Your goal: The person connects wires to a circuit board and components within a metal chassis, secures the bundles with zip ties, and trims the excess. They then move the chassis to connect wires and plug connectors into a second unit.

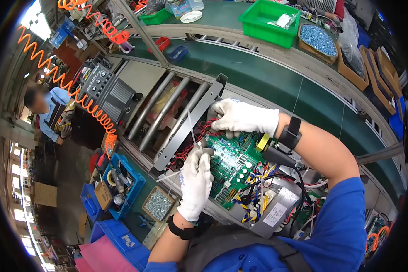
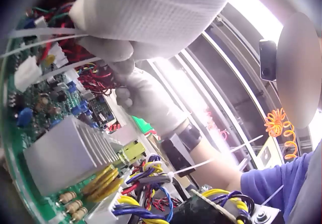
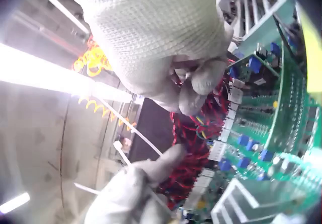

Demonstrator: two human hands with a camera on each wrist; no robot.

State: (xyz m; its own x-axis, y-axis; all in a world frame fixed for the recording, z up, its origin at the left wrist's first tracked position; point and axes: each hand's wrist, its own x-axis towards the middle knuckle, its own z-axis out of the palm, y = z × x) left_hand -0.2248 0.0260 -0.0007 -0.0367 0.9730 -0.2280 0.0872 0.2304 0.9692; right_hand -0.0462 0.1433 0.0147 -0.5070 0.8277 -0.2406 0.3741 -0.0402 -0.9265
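My gloved left hand (image 1: 196, 181) pinches white cable ties (image 3: 133, 128) at the near end of a green circuit board (image 1: 229, 165). Their thin tails stick out on both sides of the fingers. Twisted red wires (image 3: 193, 153) run along the board's edge beside white connectors (image 3: 226, 123). At the far end of these wires, my gloved right hand (image 1: 245, 117) curls its fingers around part of the bundle. In the left wrist view, the left glove (image 2: 151, 17) is close over the wires, and the right glove (image 2: 151, 103) is beyond it.
A metal bracket (image 1: 188, 124) stands along the board, with rollers (image 1: 165, 113) behind it. Coloured cables and a metal box (image 1: 276, 211) lie nearer my body. A blue tool bin (image 1: 133, 177) and a tray of screws (image 1: 158, 204) are at left. Another person (image 1: 54, 109) is farther left.
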